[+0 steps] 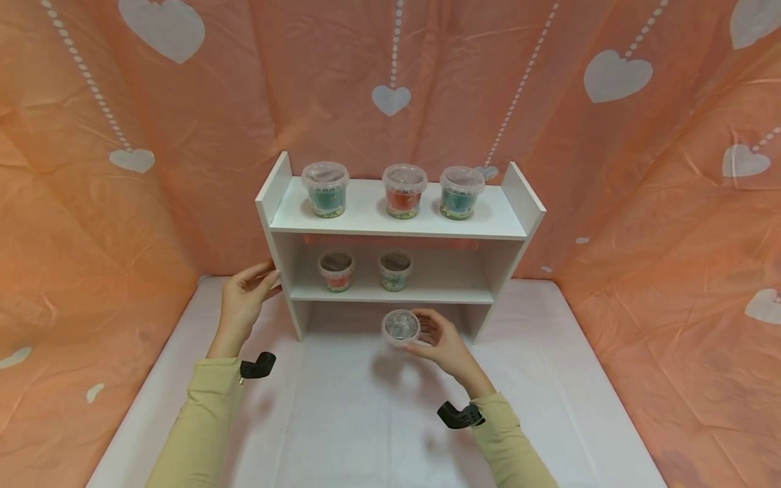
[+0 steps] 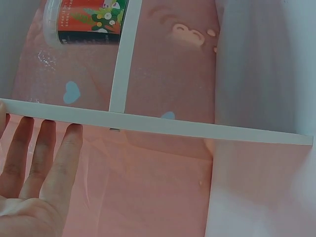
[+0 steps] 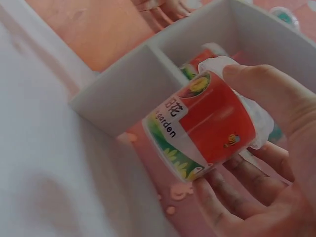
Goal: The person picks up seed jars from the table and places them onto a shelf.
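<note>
My right hand (image 1: 448, 346) grips a small plastic tub (image 1: 401, 327) with a clear lid, in front of the shelf's lowest level. The right wrist view shows the tub's red printed label (image 3: 217, 123), the thumb near the lid and fingers around the other side. At the left, my left hand (image 1: 244, 305) touches the side panel (image 1: 283, 271) of a white shelf unit. Its fingers (image 2: 61, 163) stretch out straight to the panel's edge in the left wrist view. Two smaller-looking tubs, one red (image 1: 337, 274) and one green (image 1: 395, 274), stand on the middle shelf.
On the top board (image 1: 366, 224) stand a green tub (image 1: 327, 193), a red tub (image 1: 403, 193) and another green tub (image 1: 459, 196), all lidded. A white cloth (image 1: 342, 420) covers the table. Orange curtains (image 1: 305, 81) with pale hearts hang behind and at both sides.
</note>
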{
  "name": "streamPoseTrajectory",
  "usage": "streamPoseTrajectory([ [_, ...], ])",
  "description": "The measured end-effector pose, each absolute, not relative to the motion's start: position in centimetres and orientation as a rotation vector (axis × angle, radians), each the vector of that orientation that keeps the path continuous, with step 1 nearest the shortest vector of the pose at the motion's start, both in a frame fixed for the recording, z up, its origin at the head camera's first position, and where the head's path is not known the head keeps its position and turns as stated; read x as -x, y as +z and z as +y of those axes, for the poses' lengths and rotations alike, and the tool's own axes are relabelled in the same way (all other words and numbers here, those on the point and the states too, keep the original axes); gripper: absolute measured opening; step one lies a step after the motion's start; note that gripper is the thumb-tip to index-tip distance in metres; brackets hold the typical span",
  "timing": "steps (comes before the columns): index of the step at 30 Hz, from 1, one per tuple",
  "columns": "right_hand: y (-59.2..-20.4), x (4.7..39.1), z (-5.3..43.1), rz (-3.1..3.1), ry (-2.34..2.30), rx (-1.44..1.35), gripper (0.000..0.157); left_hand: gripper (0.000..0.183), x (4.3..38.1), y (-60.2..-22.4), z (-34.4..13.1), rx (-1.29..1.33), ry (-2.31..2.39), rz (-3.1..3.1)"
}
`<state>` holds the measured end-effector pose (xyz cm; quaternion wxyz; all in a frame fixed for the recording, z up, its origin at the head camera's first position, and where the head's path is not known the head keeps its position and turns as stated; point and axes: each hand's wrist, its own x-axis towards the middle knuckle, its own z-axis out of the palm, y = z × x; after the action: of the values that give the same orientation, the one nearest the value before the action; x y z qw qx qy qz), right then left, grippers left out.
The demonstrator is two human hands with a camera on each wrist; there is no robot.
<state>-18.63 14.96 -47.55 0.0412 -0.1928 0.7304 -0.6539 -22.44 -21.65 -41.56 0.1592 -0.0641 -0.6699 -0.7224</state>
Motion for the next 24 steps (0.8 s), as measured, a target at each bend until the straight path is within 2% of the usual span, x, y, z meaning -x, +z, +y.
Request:
streamPoseTrajectory([
  [15,-43.3,18.4,18.0,2.379,-1.939,0.602,0.063,0.037,22.4,-41.5,-21.7,0.197,-2.078,-1.907],
  [24,-41.8,19.6,19.5,2.435,-1.979,0.544,0.065,0.036,22.5,-41.6,-21.7,0.197,-2.074,-1.905],
])
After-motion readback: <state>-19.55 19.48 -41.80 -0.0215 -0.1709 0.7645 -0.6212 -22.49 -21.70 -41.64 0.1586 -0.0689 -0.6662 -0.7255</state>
